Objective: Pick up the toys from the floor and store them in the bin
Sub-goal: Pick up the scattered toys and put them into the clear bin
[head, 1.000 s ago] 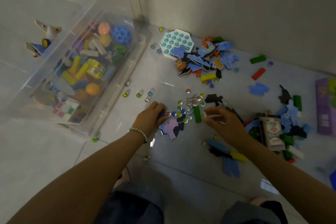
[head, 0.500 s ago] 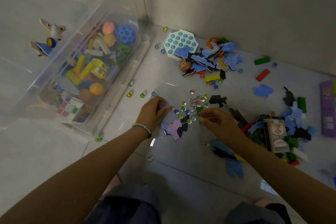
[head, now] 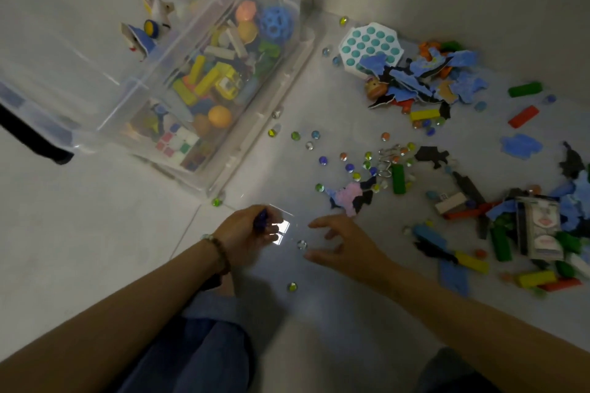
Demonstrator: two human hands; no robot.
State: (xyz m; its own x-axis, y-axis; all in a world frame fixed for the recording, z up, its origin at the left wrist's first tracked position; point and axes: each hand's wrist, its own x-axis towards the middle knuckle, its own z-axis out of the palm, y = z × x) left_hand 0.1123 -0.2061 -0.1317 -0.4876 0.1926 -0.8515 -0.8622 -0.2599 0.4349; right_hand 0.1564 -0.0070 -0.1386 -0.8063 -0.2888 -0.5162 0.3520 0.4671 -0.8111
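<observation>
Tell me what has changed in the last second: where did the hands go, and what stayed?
Both hands drew back from the marble cluster toward the person. The left hand still grips a small blue toy. The right hand has opened, and its fingers are spread around a clear marble. The bin, green block and pink puzzle piece stayed put.
</observation>
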